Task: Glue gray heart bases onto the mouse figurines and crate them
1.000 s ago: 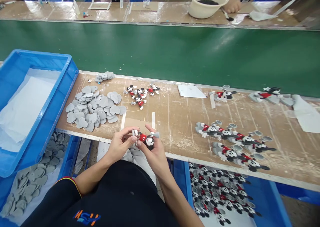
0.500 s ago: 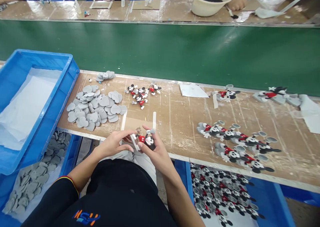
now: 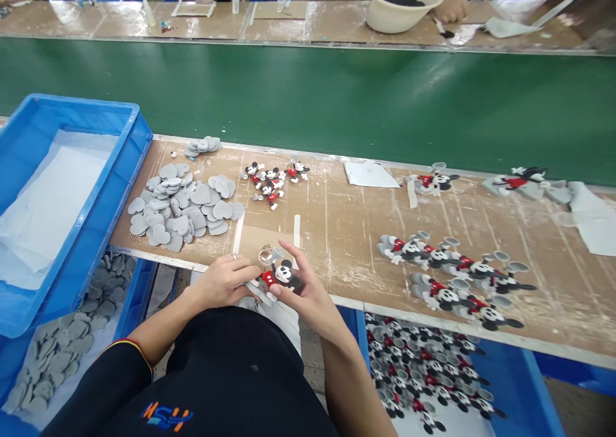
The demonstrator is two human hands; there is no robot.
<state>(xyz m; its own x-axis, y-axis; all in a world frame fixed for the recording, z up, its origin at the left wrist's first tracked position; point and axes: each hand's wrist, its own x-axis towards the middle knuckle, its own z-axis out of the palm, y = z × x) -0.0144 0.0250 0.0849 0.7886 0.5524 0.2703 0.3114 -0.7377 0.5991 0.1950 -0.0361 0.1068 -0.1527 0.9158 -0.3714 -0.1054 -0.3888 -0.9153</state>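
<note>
A flat rubber Mickey Mouse figure in black, white and red lies between my hands, just above the bench's near edge. My right hand cups its lower right side, with the index finger raised beside its head. My left hand, wearing a ring, pinches a white strip against the figure's lower left. A small clear ring-shaped piece and a grey part sit just above the figure. Their attachment to it is hidden.
Grey foam hearts lie heaped on the wooden bench, with finished figures to the right. Blue crates stand left and below. Beyond the green conveyor belt, a co-worker's hand rests near a beige bowl.
The figure has turned from upright to lying more sideways and lower between my hands. My left hand has moved closer to it, and the clear ring-shaped piece now shows above it.
</note>
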